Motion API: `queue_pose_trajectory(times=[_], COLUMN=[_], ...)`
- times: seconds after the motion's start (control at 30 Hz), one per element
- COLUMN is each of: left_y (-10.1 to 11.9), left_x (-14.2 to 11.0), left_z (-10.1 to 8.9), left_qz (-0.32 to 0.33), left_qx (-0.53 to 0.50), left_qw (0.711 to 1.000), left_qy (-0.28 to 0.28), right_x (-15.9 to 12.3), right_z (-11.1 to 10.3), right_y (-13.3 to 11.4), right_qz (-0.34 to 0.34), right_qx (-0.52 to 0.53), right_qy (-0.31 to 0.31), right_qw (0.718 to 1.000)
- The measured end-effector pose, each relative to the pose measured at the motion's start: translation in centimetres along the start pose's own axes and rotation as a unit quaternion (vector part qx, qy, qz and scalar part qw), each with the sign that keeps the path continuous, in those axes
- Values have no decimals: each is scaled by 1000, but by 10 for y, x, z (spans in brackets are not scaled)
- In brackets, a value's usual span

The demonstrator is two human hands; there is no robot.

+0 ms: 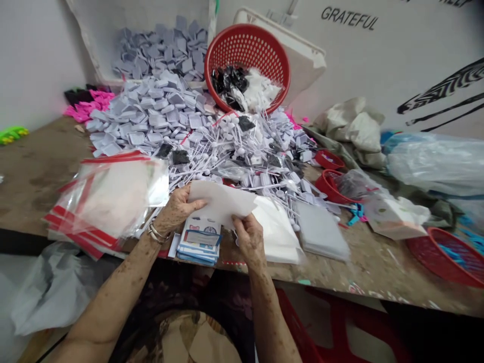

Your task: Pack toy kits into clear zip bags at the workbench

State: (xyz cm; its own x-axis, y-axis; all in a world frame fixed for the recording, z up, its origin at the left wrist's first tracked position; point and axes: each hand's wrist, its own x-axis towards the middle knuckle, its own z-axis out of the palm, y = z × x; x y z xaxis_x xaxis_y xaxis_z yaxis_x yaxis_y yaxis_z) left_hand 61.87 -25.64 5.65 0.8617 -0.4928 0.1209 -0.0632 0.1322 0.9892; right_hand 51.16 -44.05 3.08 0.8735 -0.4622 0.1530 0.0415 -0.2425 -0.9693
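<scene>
1. A white sheet (221,202), possibly paper or film, is held up between both hands, just above the table and in front of the heaped pile.
2. The left hand (182,209) pinches the sheet's left edge, thumb on top and fingers partly curled.
3. The right hand (247,238) grips its lower edge, fingers bent and closed on it.
4. A stack of printed cards (199,242) sits directly below, near the wooden table's (340,275) front edge, leaving little room before the drop.
5. White flat packs (278,229) lie just right of the right hand.
6. Red-edged plastic bags (109,199) lie just left of the left hand.
7. A heap of white plastic sticks (234,151) reaches almost to the sheet's upper edge, limiting room ahead.
</scene>
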Motion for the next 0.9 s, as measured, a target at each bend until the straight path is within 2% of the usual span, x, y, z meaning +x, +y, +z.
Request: queue_pose_trajectory(times=[0.13,0.27,0.33,0.37,0.4,0.43,0.47,0.5,0.57,0.63,0.67,0.77,0.9], left_y=[-6,0,3,3,2,0,-4,-9,-21,-32,-37,-44,-37], left_x=[1,1,-8,-17,-29,-43,-59,-75,-101,-116,-119,-114,-100], left_z=[1,5,7,7,8,9,10,11,15,21,25,33,36], left_qz=[-6,23,80,120,163,205,247,288,356,369,361,310,222], left_qx=[36,54,102,152,214,284,349,396,459,498,512,554,623], left_qw=[999,997,984,964,932,888,844,822,797,781,777,771,750], left_qy=[26,50,119,181,244,299,323,289,164,77,58,55,14], right_x=[-3,-1,-1,-1,-3,-5,-7,-10,-16,-22,-25,-30,-38], right_z=[-2,-2,-1,-1,0,1,2,3,6,7,8,9,14], right_y=[4,3,3,3,4,6,8,10,15,19,20,21,16], right_qz=[-3,-4,-6,-7,-7,-7,-7,-9,-13,-21,-24,-24,-18], right_qx=[-76,-76,-80,-86,-96,-108,-121,-136,-163,-175,-179,-197,-249], right_qy=[-2,14,19,14,7,1,-4,-8,-11,-9,-6,0,-4], right_qw=[997,997,997,996,995,994,993,991,986,984,984,980,968])
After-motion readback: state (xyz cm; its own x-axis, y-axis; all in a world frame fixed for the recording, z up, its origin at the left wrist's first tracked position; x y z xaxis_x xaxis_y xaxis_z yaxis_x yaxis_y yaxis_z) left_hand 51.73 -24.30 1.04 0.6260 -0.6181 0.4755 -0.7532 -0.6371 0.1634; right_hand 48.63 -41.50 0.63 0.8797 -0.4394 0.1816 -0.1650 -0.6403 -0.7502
